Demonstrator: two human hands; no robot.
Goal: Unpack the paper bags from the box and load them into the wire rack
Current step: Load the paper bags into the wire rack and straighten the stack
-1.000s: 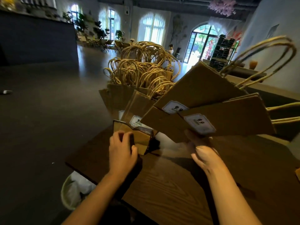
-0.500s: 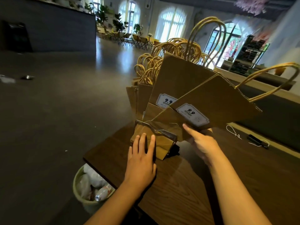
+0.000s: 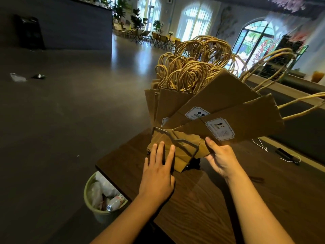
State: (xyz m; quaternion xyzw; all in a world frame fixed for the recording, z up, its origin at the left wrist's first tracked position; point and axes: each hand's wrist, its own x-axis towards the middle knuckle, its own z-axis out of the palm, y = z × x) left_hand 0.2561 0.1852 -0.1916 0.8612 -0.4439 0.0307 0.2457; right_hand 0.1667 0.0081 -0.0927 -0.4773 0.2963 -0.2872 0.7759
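Several brown paper bags (image 3: pixel 175 104) with twisted handles stand upright in a dark wire rack (image 3: pixel 182 141) at the table's left end. Two more bags (image 3: pixel 246 120), each with a white "9.9" label, lean to the right out of the rack's front. My right hand (image 3: pixel 219 157) holds the nearest leaning bag by its bottom corner, thumb on its front. My left hand (image 3: pixel 158 171) lies flat with straight fingers on the folded bag bottom at the rack's front wire. No box is in view.
The dark wooden table (image 3: pixel 219 208) ends just left of the rack. A green waste bin (image 3: pixel 103 196) with rubbish stands on the floor below that edge. A black tool with white string (image 3: pixel 286 156) lies at the table's right.
The two leaning bags have swung further right and lower again after tipping up. My left hand went from gripping the rack's front to lying flat on it. The view has panned left.
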